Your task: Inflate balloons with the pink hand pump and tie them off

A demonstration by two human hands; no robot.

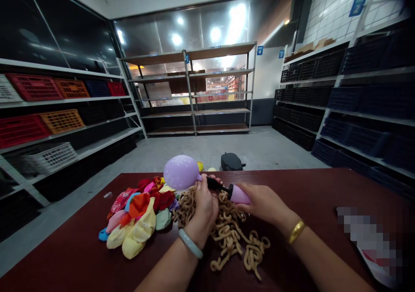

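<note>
A partly inflated purple balloon [182, 172] sits on the nozzle end of a hand balloon pump [240, 194], which has a black shaft and a purple body. My left hand [206, 201] is closed around the pump's black front part, its thumb and fingers by the balloon's neck. My right hand [262, 201] grips the purple body at the other end. Under both hands lies a heap of tan, twisted cord-like pieces [228, 240]. Left of it is a pile of flat balloons [141, 223] in yellow, red, orange, pink and blue.
The dark red table [301, 188] spans the front. A blurred flat item [369, 244] lies at its right. Beyond the table, a dark grey bag-like object [231, 161] is on the floor. Shelves with crates [35, 87] line both sides; a metal rack [194, 89] stands behind.
</note>
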